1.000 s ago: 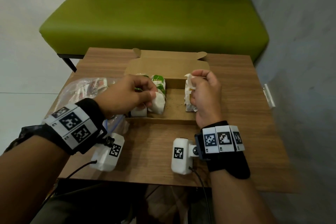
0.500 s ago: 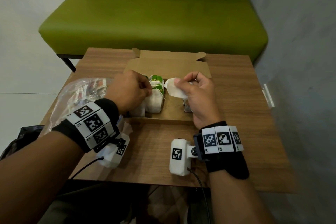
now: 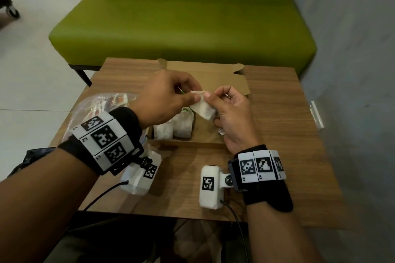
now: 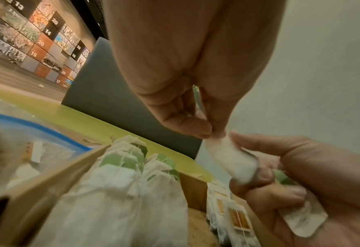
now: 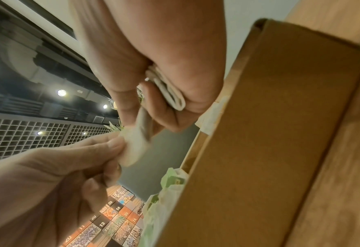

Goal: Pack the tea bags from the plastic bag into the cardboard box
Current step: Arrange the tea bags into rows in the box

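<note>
An open cardboard box (image 3: 192, 144) lies on the wooden table. A row of white tea bags with green tags (image 3: 181, 128) (image 4: 132, 167) stands in its left part, and tea bags with orange tags (image 4: 234, 213) stand at its right. Above the box, a single white tea bag (image 3: 202, 108) (image 4: 232, 158) (image 5: 134, 147) hangs between both hands. My left hand (image 3: 197, 97) pinches its upper corner. My right hand (image 3: 210, 100) pinches the same bag and holds more folded tea bags (image 5: 170, 93) in its palm. The plastic bag (image 3: 102, 104) lies left of the box.
The box lid (image 3: 205, 79) lies open toward a green bench (image 3: 181, 25). A grey wall (image 3: 352, 70) runs close along the table's right edge. A small clear strip (image 3: 317, 116) sits at that edge. Bare wood (image 3: 183, 177) shows in front of the box.
My left hand left the green-tagged bags in the box and rose to pinch the tea bag that my right hand lifted toward the middle.
</note>
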### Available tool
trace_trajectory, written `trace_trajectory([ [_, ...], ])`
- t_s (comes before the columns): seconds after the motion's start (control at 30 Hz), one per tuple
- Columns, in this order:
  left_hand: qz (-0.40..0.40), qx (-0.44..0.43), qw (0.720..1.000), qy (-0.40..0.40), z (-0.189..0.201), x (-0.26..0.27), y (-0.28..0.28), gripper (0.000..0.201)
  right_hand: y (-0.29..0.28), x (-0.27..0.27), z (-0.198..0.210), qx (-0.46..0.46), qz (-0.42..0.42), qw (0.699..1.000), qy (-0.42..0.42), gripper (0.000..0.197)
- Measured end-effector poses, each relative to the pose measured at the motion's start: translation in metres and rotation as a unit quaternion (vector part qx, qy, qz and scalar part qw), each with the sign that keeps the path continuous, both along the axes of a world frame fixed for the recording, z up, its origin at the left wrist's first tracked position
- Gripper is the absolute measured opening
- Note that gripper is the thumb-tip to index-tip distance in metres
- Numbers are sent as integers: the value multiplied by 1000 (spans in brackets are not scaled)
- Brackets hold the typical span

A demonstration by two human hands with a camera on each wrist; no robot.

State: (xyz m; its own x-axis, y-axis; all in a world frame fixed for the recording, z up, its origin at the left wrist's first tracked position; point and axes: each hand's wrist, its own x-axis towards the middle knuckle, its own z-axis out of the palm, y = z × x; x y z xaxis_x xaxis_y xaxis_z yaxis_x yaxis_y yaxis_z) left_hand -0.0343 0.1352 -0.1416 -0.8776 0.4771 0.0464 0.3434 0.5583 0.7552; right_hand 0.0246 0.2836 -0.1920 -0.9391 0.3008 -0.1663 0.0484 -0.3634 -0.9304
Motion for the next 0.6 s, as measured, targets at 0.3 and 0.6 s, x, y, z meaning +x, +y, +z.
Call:
trace_trajectory([
  [0.3, -49, 22, 996, 69, 11, -5, -11, 7, 6, -2, 0, -2, 128, 985, -114, 51],
  [0.6, -14, 34, 999, 32, 22, 3, -8, 18, 4, 1, 0, -66, 127, 989, -35, 7],
])
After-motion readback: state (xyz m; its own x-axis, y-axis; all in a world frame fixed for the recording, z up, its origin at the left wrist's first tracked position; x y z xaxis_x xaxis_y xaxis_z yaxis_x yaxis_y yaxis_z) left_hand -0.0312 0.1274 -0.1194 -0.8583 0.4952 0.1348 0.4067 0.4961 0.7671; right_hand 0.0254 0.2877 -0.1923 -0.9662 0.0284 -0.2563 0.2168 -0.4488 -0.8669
